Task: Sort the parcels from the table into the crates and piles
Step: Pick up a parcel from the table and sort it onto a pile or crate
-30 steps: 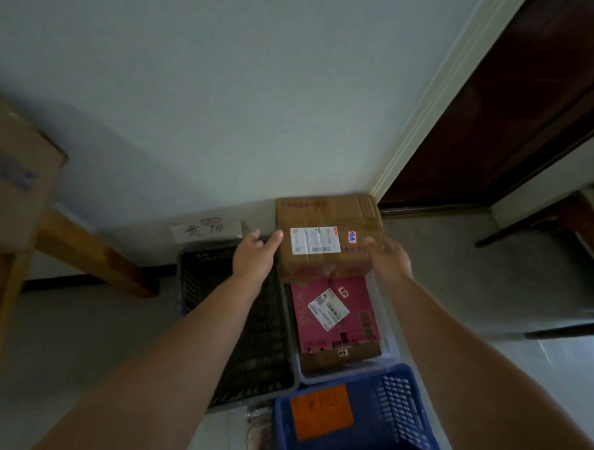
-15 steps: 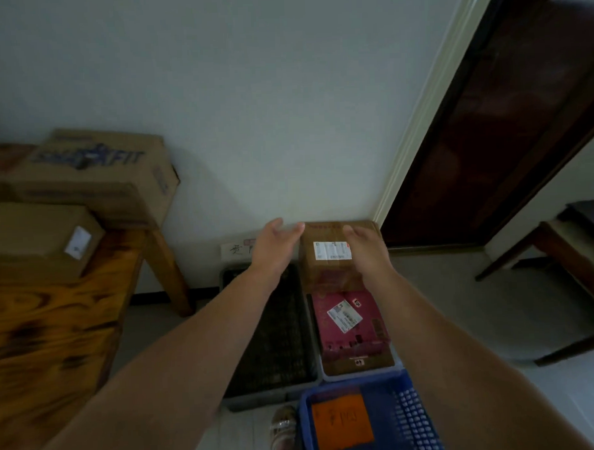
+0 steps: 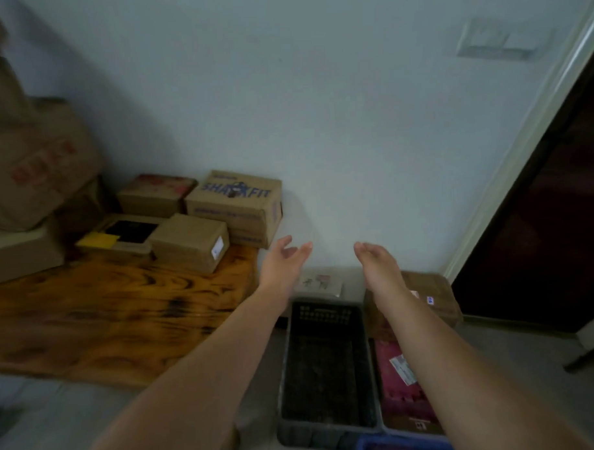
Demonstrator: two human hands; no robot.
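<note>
Blue crate (image 3: 391, 448): only a corner shows at the bottom edge.

Pale crate (image 3: 378, 400) on the floor, holding a pink parcel (image 3: 400, 389) lying flat with its white label up. The right forearm crosses over part of it.

Black crate (image 3: 324, 368) just left of the pale one, walls touching.

Brown parcel (image 3: 433, 297) at the far end of the pale crate, against the wall by the door frame, meeting the pink parcel's far edge. Cannot tell whether it rests on the pink one.

Left hand (image 3: 283, 262) and right hand (image 3: 378, 264) both stretched out in the air above the far ends of the crates. Fingers loose and spread, palms turned toward each other, gripping nothing, clear of every parcel.

Paper note (image 3: 319, 283) low on the wall behind the black crate; writing blurred.

Wooden table (image 3: 107, 315) to the left. On its far part: a small box (image 3: 188, 242) with a white sticker, a flat box (image 3: 121, 234) with black and yellow on top, a blue-printed box (image 3: 234, 206) and a red-marked box (image 3: 156, 192) behind. Large cartons (image 3: 34, 160) are stacked far left.

Dark door (image 3: 541, 216) at right.
</note>
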